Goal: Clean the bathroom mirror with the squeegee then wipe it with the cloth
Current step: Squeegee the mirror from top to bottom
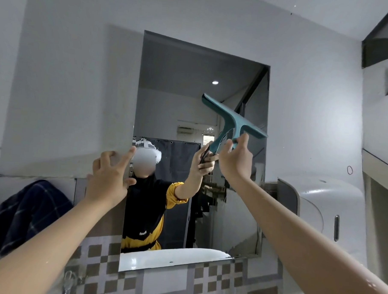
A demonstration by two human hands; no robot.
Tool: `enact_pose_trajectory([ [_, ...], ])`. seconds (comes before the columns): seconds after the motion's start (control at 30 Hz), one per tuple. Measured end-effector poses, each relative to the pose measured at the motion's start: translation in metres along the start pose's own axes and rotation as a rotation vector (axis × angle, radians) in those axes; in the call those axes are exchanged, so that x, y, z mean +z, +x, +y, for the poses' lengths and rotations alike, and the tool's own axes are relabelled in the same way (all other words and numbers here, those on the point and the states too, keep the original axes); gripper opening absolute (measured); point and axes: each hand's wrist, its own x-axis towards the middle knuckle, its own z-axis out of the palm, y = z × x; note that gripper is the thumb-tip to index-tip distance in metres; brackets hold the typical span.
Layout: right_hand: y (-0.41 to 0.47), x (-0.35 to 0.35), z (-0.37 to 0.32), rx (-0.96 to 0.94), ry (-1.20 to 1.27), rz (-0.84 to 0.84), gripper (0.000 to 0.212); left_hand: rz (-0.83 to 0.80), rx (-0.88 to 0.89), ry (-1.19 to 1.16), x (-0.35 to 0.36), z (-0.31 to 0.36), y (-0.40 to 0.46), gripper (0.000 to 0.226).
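Two hands: both are raised to the mirror [191,84], one at each side.
Cloth [28,208]: dark, checked, draped at far left beside the mirror; untouched, and the wiping step looks not yet begun.
Left hand [108,176]: open, fingers spread on the mirror's left edge, holding nothing; a likely source of fresh fingerprints on the glass.
Mirror: wall-mounted over the basin; its lower right edge looks chipped, so a blade catching there could skip.
Squeegee [233,122]: teal, T-shaped, tilted, blade spanning from mid-glass to the right edge; whether the blade touches the glass cannot be told.
Right hand [234,163]: closed around the squeegee handle; the hold seems to sit near the handle's end, so the tool could twist and leave streaks.
Forearms: water drops show on both; a wet grip may slip.
Dispenser [308,209]: white, just right of the mirror; it probably limits a stroke running off that side.
Basin: seen only as a reflection, below the glass; drips would fall there.
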Motion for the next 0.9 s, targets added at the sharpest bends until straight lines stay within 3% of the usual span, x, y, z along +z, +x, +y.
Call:
enact_pose_trajectory([
  [0.47, -0.054, 0.045, -0.081, 0.181, 0.290, -0.119, 0.021, -0.005, 0.001, -0.018, -0.001, 0.002, -0.001, 0.087],
  [0.6, -0.062, 0.055, -0.096, 0.169, 0.324, -0.153, 0.013, 0.003, -0.005, -0.017, 0.000, 0.001, 0.000, 0.087],
  [0.9, -0.079, 0.066, -0.106, 0.003, 0.276, -0.220, 0.018, 0.009, 0.138, 0.044, -0.004, -0.014, -0.016, 0.080],
])
